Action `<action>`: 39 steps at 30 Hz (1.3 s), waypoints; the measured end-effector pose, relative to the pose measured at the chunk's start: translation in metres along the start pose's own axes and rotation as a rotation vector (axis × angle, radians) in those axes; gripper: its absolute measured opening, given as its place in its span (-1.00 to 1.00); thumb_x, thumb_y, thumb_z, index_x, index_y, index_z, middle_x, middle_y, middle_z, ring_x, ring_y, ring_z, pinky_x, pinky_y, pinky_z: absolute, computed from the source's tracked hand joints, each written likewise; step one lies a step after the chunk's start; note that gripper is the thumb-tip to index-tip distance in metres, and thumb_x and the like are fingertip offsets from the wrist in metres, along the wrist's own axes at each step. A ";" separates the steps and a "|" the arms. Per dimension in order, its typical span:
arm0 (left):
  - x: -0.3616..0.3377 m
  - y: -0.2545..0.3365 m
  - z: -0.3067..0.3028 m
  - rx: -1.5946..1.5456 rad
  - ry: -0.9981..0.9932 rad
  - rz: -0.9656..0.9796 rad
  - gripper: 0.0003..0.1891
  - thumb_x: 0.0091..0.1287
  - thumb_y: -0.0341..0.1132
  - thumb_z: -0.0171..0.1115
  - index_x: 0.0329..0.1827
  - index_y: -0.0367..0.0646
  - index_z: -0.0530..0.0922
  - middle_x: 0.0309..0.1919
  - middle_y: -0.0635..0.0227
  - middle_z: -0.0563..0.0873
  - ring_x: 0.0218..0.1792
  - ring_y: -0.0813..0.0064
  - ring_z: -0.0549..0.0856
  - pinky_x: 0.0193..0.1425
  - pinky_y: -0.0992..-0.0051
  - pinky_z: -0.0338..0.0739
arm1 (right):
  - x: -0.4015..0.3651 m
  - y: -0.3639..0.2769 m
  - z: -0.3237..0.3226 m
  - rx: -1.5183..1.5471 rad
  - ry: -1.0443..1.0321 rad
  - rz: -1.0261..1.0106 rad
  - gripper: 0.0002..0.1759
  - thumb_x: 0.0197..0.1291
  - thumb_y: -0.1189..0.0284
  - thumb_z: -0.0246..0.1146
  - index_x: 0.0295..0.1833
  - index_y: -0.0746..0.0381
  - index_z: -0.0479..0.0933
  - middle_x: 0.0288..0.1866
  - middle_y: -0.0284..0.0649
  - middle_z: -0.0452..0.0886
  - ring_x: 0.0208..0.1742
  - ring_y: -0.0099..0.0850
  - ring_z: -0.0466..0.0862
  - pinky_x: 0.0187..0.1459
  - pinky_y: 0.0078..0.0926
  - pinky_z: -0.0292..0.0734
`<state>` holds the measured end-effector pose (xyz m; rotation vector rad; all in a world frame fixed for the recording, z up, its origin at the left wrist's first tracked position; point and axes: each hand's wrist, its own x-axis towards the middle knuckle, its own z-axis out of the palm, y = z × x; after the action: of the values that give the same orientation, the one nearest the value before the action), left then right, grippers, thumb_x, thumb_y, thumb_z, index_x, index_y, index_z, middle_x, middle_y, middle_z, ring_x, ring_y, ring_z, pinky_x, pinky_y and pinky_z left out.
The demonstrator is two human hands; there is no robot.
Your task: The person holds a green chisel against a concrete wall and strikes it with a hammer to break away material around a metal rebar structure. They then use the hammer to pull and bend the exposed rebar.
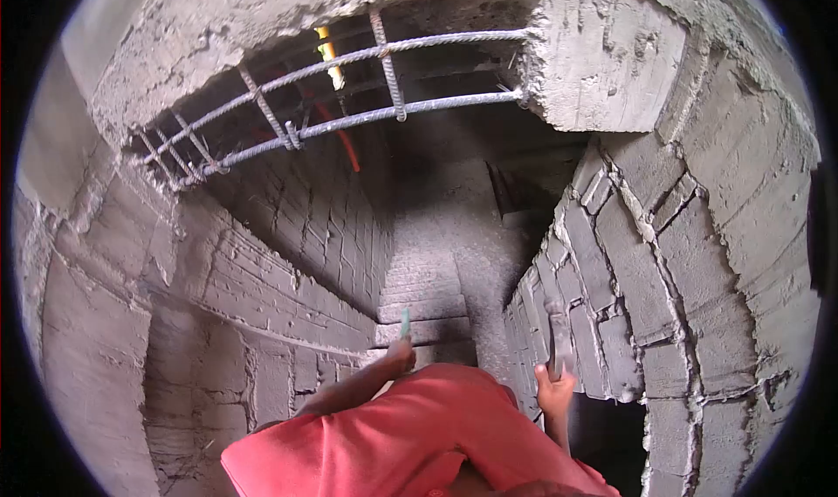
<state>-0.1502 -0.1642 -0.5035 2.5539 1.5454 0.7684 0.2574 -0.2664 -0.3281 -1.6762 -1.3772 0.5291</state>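
Observation:
My left hand (401,356) is low in the middle, its fingers wrapped round a thin pale-green rod-like tool (405,322) that points up and away from me; its lower end is hidden in the grip. To the right, my right hand (555,394) grips a grey metal hammer (559,340) close below its head. The hammer overlaps the block wall (611,270) in this view. Both hands are apart, on either side of my red shirt (410,431).
Grey concrete stairs (425,309) descend ahead between rough block walls. Exposed rebar (393,43) spans an opening in the broken concrete above. A yellow conduit (326,47) and an orange tube (349,150) hang behind it. A dark gap (607,440) lies at lower right.

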 end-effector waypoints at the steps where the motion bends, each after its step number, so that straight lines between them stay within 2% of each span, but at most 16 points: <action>1: -0.006 0.007 -0.011 -0.256 -0.066 -0.367 -0.49 0.55 0.14 -0.04 -0.35 -0.14 0.53 -0.66 0.31 0.53 -0.71 0.31 0.54 -0.65 0.24 0.42 | -0.005 -0.003 -0.007 0.135 -0.111 0.172 -0.71 0.27 0.36 0.38 -0.40 0.29 0.49 -0.49 -0.35 0.53 -0.43 -0.50 0.50 -0.39 -0.41 0.39; 4: -0.020 0.038 -0.043 -1.018 -0.255 -1.494 -0.52 0.51 0.16 0.04 -0.20 -0.14 0.54 -0.62 0.35 0.53 -0.67 0.37 0.53 -0.58 0.26 0.42 | -0.008 -0.005 0.000 0.292 -0.136 0.200 -0.74 0.28 0.37 0.36 -0.29 0.34 0.52 -0.49 -0.36 0.49 -0.44 -0.52 0.47 -0.43 -0.41 0.38; 8: 0.059 0.050 -0.074 -0.479 -0.398 -0.995 -0.50 0.55 0.13 -0.05 -0.17 -0.17 0.54 -0.62 0.27 0.55 -0.63 0.32 0.56 -0.55 0.17 0.41 | 0.016 -0.029 0.026 0.422 -0.038 0.139 -0.78 0.30 0.40 0.33 -0.14 0.33 0.50 -0.52 -0.37 0.46 -0.52 -0.53 0.49 -0.46 -0.44 0.42; 9: 0.044 0.014 -0.026 -0.107 -0.022 -0.330 -0.46 0.55 0.14 -0.06 -0.21 -0.21 0.58 -0.48 0.09 0.66 -0.48 0.13 0.64 -0.43 0.07 0.46 | 0.031 -0.050 0.027 0.412 -0.010 0.154 -0.80 0.31 0.41 0.31 -0.14 0.32 0.50 -0.52 -0.35 0.47 -0.54 -0.53 0.49 -0.47 -0.47 0.42; 10: 0.092 0.048 -0.082 -0.273 -0.277 -0.548 -0.46 0.56 0.14 -0.08 -0.17 -0.21 0.59 -0.38 -0.02 0.67 -0.36 0.02 0.67 -0.35 0.04 0.49 | 0.041 -0.040 0.034 0.348 -0.019 0.092 -0.82 0.33 0.42 0.27 -0.13 0.32 0.51 -0.53 -0.33 0.49 -0.55 -0.53 0.49 -0.51 -0.47 0.40; 11: 0.096 0.039 -0.086 -0.157 -0.428 -0.392 -0.42 0.54 0.20 -0.08 -0.16 -0.22 0.57 -0.39 -0.03 0.67 -0.40 0.05 0.67 -0.36 0.07 0.49 | 0.049 -0.035 0.037 0.380 -0.058 0.145 -0.80 0.37 0.39 0.29 -0.11 0.30 0.50 -0.53 -0.39 0.45 -0.53 -0.57 0.45 -0.51 -0.50 0.35; 13: 0.114 0.056 -0.120 -0.260 -0.264 -0.358 -0.38 0.47 0.29 0.01 -0.09 -0.19 0.60 -0.53 0.15 0.61 -0.50 0.21 0.61 -0.37 0.16 0.49 | 0.066 -0.048 0.033 0.379 -0.073 0.230 -0.76 0.39 0.29 0.30 -0.15 0.24 0.50 -0.60 -0.43 0.42 -0.65 -0.57 0.43 -0.59 -0.49 0.32; 14: 0.127 0.061 -0.144 -0.446 -0.508 -0.697 -0.41 0.46 0.26 0.08 -0.03 -0.18 0.61 -0.56 0.20 0.59 -0.49 0.32 0.60 -0.33 0.23 0.51 | 0.063 -0.052 0.030 0.443 -0.046 0.299 -0.77 0.38 0.28 0.31 -0.14 0.22 0.50 -0.60 -0.43 0.43 -0.66 -0.57 0.44 -0.60 -0.51 0.33; 17: 0.063 0.002 -0.111 -0.236 -0.426 -0.538 -0.39 0.45 0.27 0.09 0.06 -0.16 0.61 -0.49 0.23 0.66 -0.42 0.35 0.64 -0.21 0.26 0.56 | 0.060 -0.035 0.025 0.488 0.063 0.335 -0.74 0.38 0.23 0.31 -0.18 0.17 0.46 -0.61 -0.42 0.44 -0.68 -0.59 0.44 -0.64 -0.55 0.33; 19: 0.005 -0.024 -0.101 -0.297 -0.646 -0.974 -0.37 0.45 0.31 0.05 0.01 -0.16 0.63 -0.50 0.21 0.65 -0.45 0.39 0.63 -0.29 0.26 0.55 | 0.046 -0.024 0.010 0.422 0.128 0.428 -0.75 0.37 0.24 0.34 -0.15 0.17 0.49 -0.61 -0.45 0.42 -0.68 -0.61 0.41 -0.64 -0.57 0.29; 24: -0.262 -0.080 -0.037 -0.832 -0.288 -1.758 -0.54 0.47 0.11 0.08 -0.36 -0.10 0.59 -0.70 0.34 0.55 -0.70 0.41 0.55 -0.67 0.26 0.36 | -0.001 -0.016 -0.007 0.323 0.154 0.559 -0.64 0.37 0.15 0.34 -0.29 0.14 0.39 -0.66 -0.46 0.36 -0.73 -0.62 0.34 -0.69 -0.55 0.21; 25: -0.348 -0.113 0.011 -0.728 -0.749 -1.494 -0.53 0.48 0.08 0.06 -0.25 -0.19 0.63 -0.59 0.21 0.68 -0.60 0.34 0.68 -0.63 0.25 0.45 | -0.011 -0.020 -0.004 0.305 0.151 0.601 -0.63 0.37 0.14 0.33 -0.30 0.14 0.38 -0.66 -0.47 0.36 -0.73 -0.62 0.34 -0.69 -0.55 0.21; 31: -0.399 -0.082 -0.051 -0.609 -0.951 -1.500 -0.51 0.49 0.05 0.04 -0.11 -0.28 0.62 -0.42 0.07 0.75 -0.46 0.24 0.76 -0.52 0.19 0.54 | -0.037 -0.075 0.050 0.317 0.184 0.632 -0.55 0.41 -0.02 0.23 -0.30 0.11 0.37 -0.66 -0.48 0.33 -0.71 -0.61 0.35 -0.67 -0.56 0.27; 37: -0.213 -0.159 -0.030 -0.281 -0.496 -1.181 -0.41 0.50 0.14 0.01 -0.02 -0.35 0.59 -0.20 -0.14 0.75 -0.29 0.02 0.78 -0.21 -0.02 0.60 | 0.010 -0.124 0.105 0.538 0.241 0.277 -0.37 0.44 -0.19 0.05 -0.01 0.23 0.47 -0.50 -0.40 0.43 -0.63 -0.59 0.42 -0.61 -0.59 0.33; 38: -0.186 -0.174 -0.025 0.125 -0.399 -0.368 -0.34 0.51 0.24 -0.10 -0.08 -0.31 0.59 -0.32 -0.11 0.74 -0.32 0.01 0.76 -0.21 -0.03 0.60 | 0.024 -0.139 0.104 0.481 0.259 0.172 -0.33 0.44 -0.22 0.00 0.02 0.25 0.47 -0.51 -0.40 0.43 -0.61 -0.58 0.43 -0.60 -0.58 0.33; 39: -0.120 -0.155 -0.053 -0.343 -0.263 -0.734 -0.35 0.53 0.24 -0.13 -0.10 -0.29 0.57 -0.45 -0.13 0.70 -0.33 0.02 0.76 -0.20 -0.03 0.59 | 0.041 -0.153 0.102 0.476 0.274 0.097 -0.31 0.42 -0.25 0.00 -0.01 0.25 0.46 -0.51 -0.40 0.42 -0.61 -0.58 0.43 -0.59 -0.59 0.34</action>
<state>-0.3454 -0.1995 -0.5495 1.5859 1.8577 0.5110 0.1046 -0.1921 -0.2466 -1.3671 -0.8902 0.6025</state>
